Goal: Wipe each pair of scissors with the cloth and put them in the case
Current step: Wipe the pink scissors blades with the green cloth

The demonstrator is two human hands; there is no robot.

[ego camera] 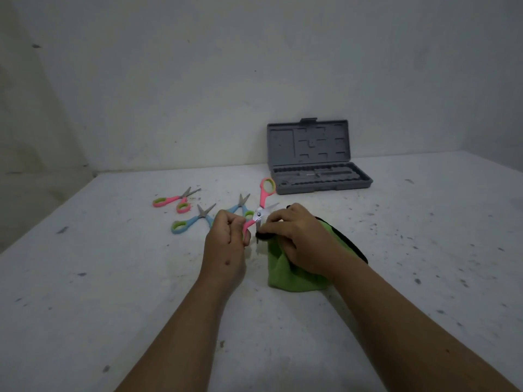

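My left hand (227,244) grips one handle of a pink pair of scissors (264,198), held spread open above the table. My right hand (300,239) pinches a green cloth with a black edge (294,274) around the lower blade. The cloth hangs down to the table under that hand. Three more pairs lie on the table to the left: a pink one (175,200), a blue one (192,222) and a second blue one (240,206) partly behind my left hand. The grey case (322,182) stands open at the back.
The white table (113,292) is speckled with dark marks and meets a plain wall (198,80) behind the case. The case lid (308,142) stands upright against that wall.
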